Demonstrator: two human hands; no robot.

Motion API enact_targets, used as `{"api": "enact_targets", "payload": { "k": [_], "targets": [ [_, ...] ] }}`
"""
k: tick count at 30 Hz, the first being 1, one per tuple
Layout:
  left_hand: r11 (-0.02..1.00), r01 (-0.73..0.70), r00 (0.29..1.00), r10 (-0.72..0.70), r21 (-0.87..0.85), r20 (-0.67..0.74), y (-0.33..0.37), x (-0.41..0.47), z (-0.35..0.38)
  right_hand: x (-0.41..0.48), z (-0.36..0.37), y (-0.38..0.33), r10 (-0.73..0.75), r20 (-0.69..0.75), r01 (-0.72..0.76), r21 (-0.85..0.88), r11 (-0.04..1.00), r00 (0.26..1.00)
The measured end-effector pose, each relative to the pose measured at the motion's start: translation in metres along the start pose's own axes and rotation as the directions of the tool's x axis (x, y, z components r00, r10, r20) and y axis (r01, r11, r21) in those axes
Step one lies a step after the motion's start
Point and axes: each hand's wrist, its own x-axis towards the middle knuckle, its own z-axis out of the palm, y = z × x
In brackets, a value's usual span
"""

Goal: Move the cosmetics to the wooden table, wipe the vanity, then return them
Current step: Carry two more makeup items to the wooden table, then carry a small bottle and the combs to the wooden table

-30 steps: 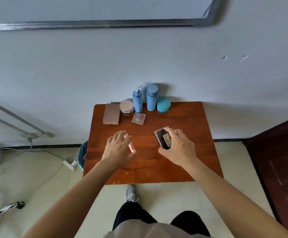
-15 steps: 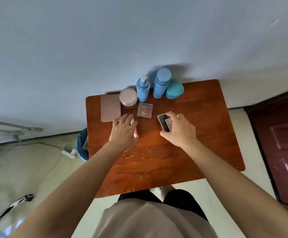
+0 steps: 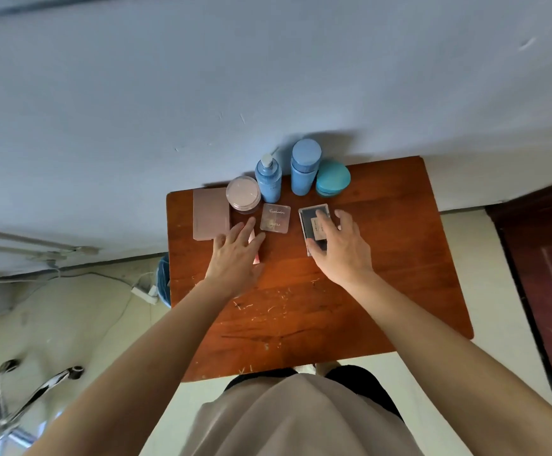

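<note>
set-down step at the wooden table; left hand spread over a tube, right hand flat on a case. next, likely: release gently.

Scratched wooden table with blue bottles, palettes, perhaps a pink tube.

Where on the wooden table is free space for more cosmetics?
Free: the wooden table's near half, and the right strip beside the dark palette. Crowded: the far edge, from pink palette to teal compact.
</note>
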Motion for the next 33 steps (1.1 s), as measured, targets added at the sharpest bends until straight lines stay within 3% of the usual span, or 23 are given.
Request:
{"api": "enact_targets", "payload": {
  "k": [2, 6, 11, 17, 21, 29, 33],
  "targets": [
    [1.0, 0.009, 0.999, -0.009, 0.002, -0.049, 0.006, -0.01, -0.015, -0.005, -0.015, 0.006, -0.037, -0.052, 0.037, 0.007, 0.999, 0.998],
    [0.998, 0.047, 0.952, -0.054, -0.033, -0.301, 0.015, -0.027, -0.066, -0.001, -0.063, 0.018, -0.085, -0.202, 0.092, 0.027, 0.995, 0.976],
    [0.999, -0.043, 0.808, 0.024, -0.017, -0.589, 0.036, -0.021, -0.161, 0.01, -0.15, 0.033, -0.048, -0.427, 0.087, 0.074, 0.993, 0.903],
    [0.971, -0.226, 0.589, 0.196, 0.073, -0.784, 0.083, -0.007, -0.249, -0.018, -0.229, 0.056, 0.039, -0.697, 0.016, 0.072, 0.997, 0.716],
    [0.916, -0.382, 0.506, 0.318, 0.122, -0.802, 0.118, -0.008, -0.262, -0.069, -0.245, 0.073, 0.121, -0.766, -0.117, 0.06, 0.991, 0.631],
    [0.722, -0.678, 0.485, 0.579, 0.136, -0.656, 0.232, -0.038, -0.234, -0.236, -0.229, 0.101, 0.353, -0.802, -0.46, 0.112, 0.881, 0.481],
    [0.55, -0.808, 0.369, 0.75, 0.209, -0.549, 0.311, -0.087, -0.22, -0.347, -0.218, 0.116, 0.465, -0.835, -0.636, 0.191, 0.748, 0.295]
  ]
}}
